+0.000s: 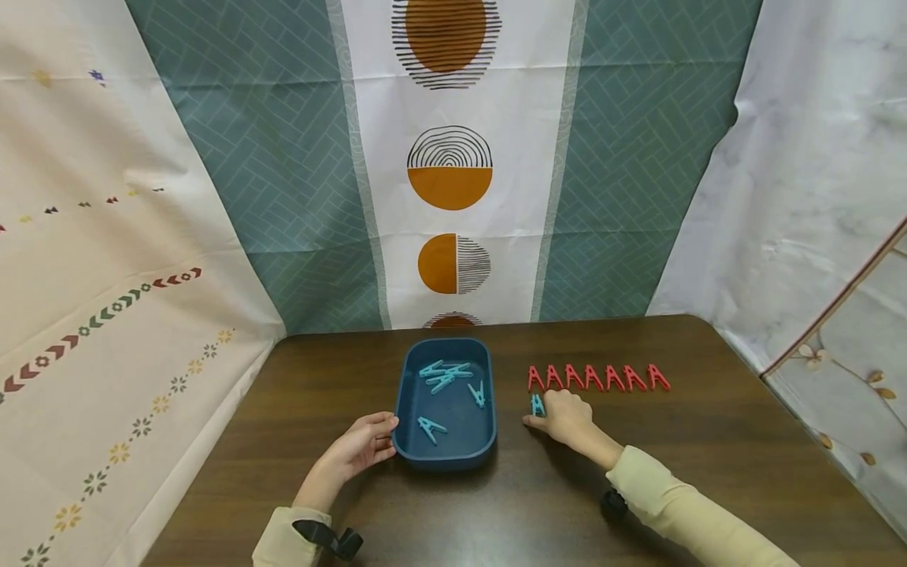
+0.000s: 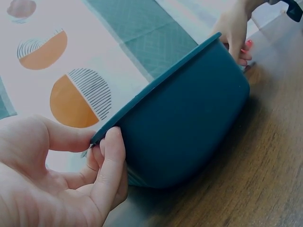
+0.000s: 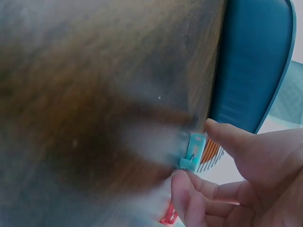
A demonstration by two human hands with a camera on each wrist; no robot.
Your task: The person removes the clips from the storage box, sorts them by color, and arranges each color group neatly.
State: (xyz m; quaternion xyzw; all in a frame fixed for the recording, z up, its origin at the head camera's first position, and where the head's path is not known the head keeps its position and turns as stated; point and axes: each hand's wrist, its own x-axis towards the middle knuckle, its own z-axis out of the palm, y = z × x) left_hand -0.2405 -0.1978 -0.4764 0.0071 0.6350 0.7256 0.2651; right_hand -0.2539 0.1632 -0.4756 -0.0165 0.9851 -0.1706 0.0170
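Note:
My left hand (image 1: pixel 364 447) grips the left rim of a dark blue plastic bin (image 1: pixel 453 455), the thumb over the edge and fingers curled beneath it in the left wrist view. Inside the bin lie several teal clothespins (image 1: pixel 429 428). To the right of the bin, my right hand (image 1: pixel 564 417) is down at the table with one teal clothespin (image 3: pixel 193 153) between thumb and fingers. That clothespin stands just below the left end of a row of several red clothespins (image 1: pixel 592 378).
The brown wooden table (image 1: pixel 319 378) reaches back to a patterned curtain (image 1: pixel 453 189). Light cloths hang at the left and right sides. A red clothespin (image 3: pixel 169 213) shows partly beyond the fingers in the right wrist view.

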